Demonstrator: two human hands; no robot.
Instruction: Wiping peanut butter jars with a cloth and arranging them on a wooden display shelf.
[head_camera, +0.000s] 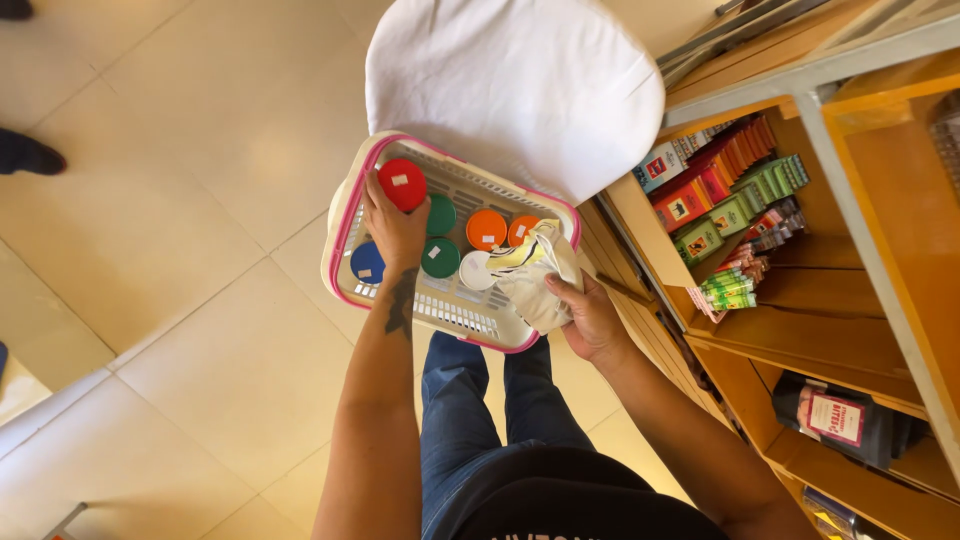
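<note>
A cream plastic basket with a pink rim (345, 225) rests on a white-covered stool (520, 80) in front of me. Inside stand several round containers with coloured lids: red (403, 185), green (440, 258), orange (486, 229), blue (366, 262) and white (476, 270). My left hand (392, 228) reaches into the basket and its fingers close around the red-lidded container. My right hand (590, 320) grips a crumpled white packet (535, 275) at the basket's right corner.
A wooden shelf unit (880, 200) stands on my right, holding rows of small red, green and orange boxes (725, 185) and a dark bag (845, 420) lower down. Pale floor tiles spread to the left. Another person's dark shoe (30, 155) shows at the far left.
</note>
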